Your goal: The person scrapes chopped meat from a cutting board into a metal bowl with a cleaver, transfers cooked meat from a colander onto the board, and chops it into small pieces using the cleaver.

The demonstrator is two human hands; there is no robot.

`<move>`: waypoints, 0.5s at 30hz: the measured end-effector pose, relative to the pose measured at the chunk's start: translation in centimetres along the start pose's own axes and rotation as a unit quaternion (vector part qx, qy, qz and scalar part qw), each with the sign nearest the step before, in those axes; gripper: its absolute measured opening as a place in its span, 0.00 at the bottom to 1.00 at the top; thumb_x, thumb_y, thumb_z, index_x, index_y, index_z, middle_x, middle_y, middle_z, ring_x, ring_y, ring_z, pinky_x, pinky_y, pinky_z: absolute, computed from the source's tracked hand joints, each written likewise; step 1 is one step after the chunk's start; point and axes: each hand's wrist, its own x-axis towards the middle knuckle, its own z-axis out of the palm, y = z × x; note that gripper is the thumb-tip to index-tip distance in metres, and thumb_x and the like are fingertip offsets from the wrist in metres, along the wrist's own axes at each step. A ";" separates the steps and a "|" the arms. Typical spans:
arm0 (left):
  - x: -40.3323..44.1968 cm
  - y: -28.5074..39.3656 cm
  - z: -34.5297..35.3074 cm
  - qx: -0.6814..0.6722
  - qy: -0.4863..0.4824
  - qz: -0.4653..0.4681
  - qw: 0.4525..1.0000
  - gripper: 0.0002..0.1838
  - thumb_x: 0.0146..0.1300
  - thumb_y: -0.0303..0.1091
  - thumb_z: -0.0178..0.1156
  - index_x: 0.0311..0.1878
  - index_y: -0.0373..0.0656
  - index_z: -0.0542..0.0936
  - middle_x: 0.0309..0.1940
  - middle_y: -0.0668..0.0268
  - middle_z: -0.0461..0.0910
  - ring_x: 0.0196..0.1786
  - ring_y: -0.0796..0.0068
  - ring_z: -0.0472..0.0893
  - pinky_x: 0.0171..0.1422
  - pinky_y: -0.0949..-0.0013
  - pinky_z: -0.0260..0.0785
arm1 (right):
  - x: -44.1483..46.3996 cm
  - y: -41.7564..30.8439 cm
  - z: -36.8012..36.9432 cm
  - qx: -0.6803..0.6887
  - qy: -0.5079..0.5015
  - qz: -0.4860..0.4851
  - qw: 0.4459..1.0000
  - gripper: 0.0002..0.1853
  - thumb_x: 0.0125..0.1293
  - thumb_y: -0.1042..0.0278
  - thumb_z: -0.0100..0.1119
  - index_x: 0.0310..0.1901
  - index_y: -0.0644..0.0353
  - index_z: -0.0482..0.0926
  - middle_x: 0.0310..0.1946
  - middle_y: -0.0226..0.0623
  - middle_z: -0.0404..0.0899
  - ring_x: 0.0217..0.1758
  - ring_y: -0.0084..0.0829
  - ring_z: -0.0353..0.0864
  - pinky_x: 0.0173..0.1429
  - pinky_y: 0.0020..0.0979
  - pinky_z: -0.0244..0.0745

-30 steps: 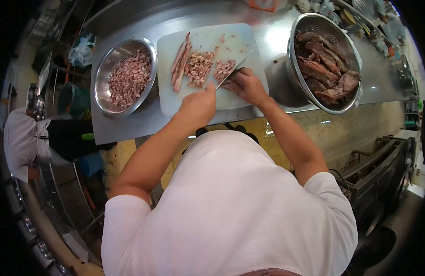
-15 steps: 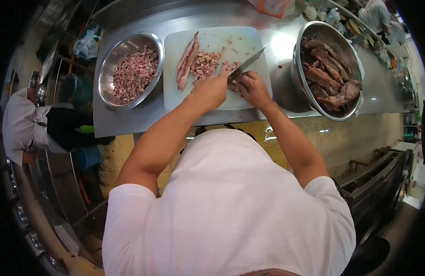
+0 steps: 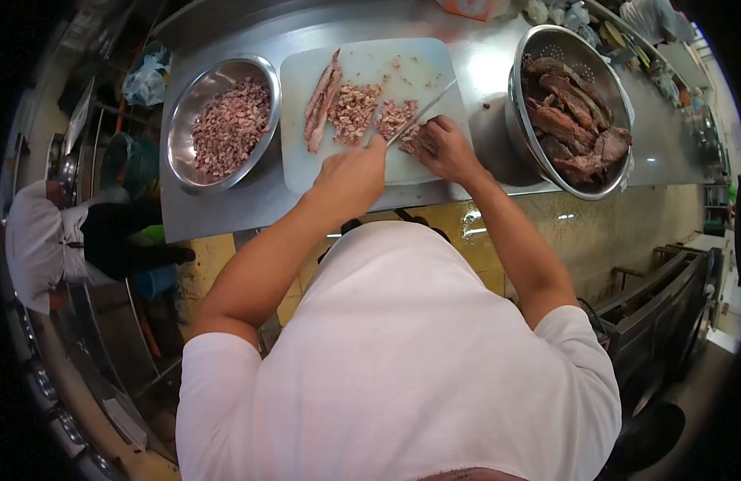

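My left hand (image 3: 354, 175) is closed round the handle of a knife (image 3: 425, 109), its thin blade slanting up and right over a white cutting board (image 3: 306, 172). Just right of the blade, the bent fingers of my right hand (image 3: 449, 152) press on a piece of meat (image 3: 415, 143). Chopped bits (image 3: 394, 117) lie left of the blade. Farther left on the board are a bigger heap of diced meat (image 3: 354, 111) and long meat strips (image 3: 321, 107).
A steel bowl (image 3: 176, 132) of diced meat stands left of the board. On the right is a steel colander (image 3: 512, 104) with large dark meat pieces. An orange-and-white object (image 3: 473, 6) sits at the back. People in white are at far left (image 3: 34, 236) and upper right (image 3: 655, 18).
The blade, seen more broadside half a second ago, now appears nearly edge-on. More chopped bits show beside it. The whole view has shifted slightly.
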 end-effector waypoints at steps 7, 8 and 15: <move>4.3 0.1 1.1 0.008 0.014 0.009 1.000 0.14 0.64 0.20 0.53 0.53 0.31 0.67 0.41 0.36 0.84 0.48 0.32 0.84 0.54 0.38 0.73 | -0.2 0.5 0.3 -0.003 -0.014 0.016 1.000 0.10 0.60 0.72 0.73 0.42 0.62 0.84 0.38 0.44 0.82 0.47 0.49 0.82 0.51 0.44 0.79; 3.3 0.1 0.6 0.010 0.012 0.009 1.000 0.14 0.64 0.20 0.53 0.53 0.31 0.67 0.41 0.36 0.84 0.48 0.32 0.84 0.54 0.38 0.73 | -0.2 0.6 0.5 -0.002 -0.013 0.017 1.000 0.10 0.60 0.72 0.73 0.42 0.62 0.84 0.38 0.44 0.82 0.47 0.49 0.82 0.51 0.44 0.79; 5.3 -0.8 3.3 -0.026 0.011 -0.006 1.000 0.12 0.69 0.26 0.53 0.52 0.32 0.70 0.39 0.36 0.84 0.48 0.34 0.84 0.53 0.37 0.73 | -0.4 0.7 -0.1 0.054 -0.043 0.078 0.995 0.10 0.60 0.74 0.73 0.42 0.64 0.83 0.41 0.44 0.82 0.48 0.49 0.83 0.52 0.43 0.80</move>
